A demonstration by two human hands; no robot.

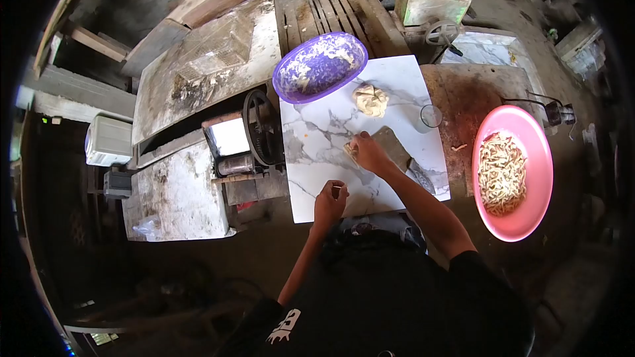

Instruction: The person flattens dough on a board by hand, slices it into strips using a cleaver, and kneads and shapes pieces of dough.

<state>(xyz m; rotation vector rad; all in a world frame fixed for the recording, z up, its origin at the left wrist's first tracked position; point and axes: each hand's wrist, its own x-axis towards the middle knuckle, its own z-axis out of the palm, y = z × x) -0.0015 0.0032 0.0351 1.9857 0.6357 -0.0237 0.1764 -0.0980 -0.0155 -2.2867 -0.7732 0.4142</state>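
The right hand (368, 152) is pinching a dough piece (350, 153) on the marble-patterned table (307, 178); the left hand (329, 203) is curling, contents unclear. The glass (431, 116) is standing near the edge, possibly risking a fall if the right arm swings wide.

So, a small pale dough piece (348, 153) is being touched by the right hand (369, 153) on a marbled white table (307, 182); whether it's pinched is hard to tell. The left hand (330, 199) is held near the table's front edge, fingers curled. A bigger dough lump (370, 100) is parked just beside a smeared purple basin (292, 96), and pale strips (501, 175) are piled in a pink basin (541, 162) off to the right.
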